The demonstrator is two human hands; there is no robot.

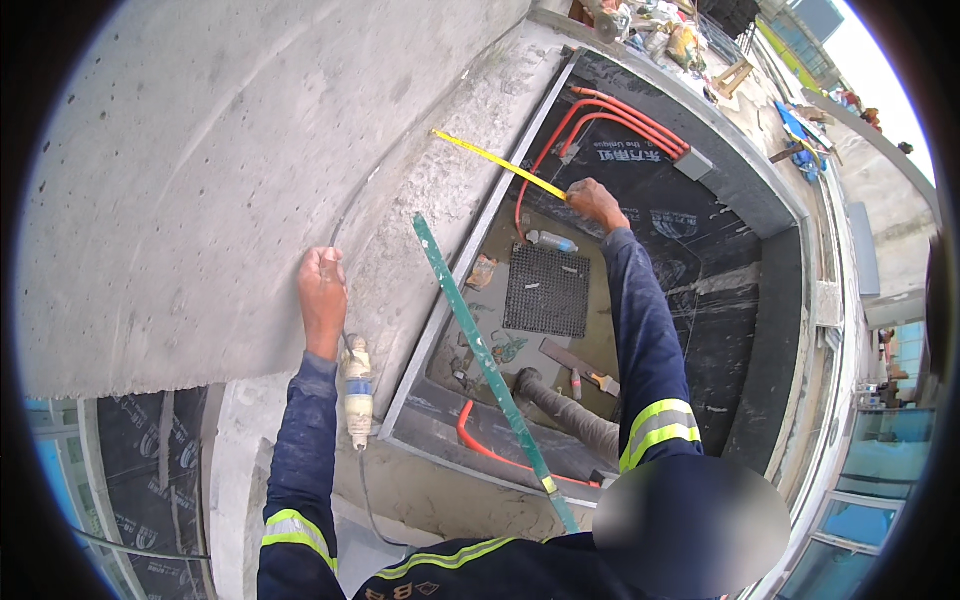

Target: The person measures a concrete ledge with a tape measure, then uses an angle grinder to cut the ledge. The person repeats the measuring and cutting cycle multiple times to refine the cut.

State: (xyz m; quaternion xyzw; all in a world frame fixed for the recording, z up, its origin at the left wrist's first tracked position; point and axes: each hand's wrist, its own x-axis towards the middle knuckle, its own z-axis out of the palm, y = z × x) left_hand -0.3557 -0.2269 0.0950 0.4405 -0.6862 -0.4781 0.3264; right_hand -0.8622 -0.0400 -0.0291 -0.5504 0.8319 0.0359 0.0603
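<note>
My right hand [597,203] is closed on a yellow tape measure [500,162]. Its blade reaches left over the pit's metal edge to the rough concrete ledge; the case is hidden in my fist. My left hand [322,293] is closed around a thin grey cable [358,192] beside the large concrete slab [220,190]. Below that hand, the cable meets a cream and blue plug connector [358,392]. A long green straight bar [478,345] slants across the pit's near left edge.
Inside the black-lined pit [780,330] are orange pipes [600,108], a black grid mat [547,290], a plastic bottle [552,241], a brush [603,382] and a grey hose [570,415]. Bags and debris [685,45] lie beyond the far rim. Glazing stands at lower right.
</note>
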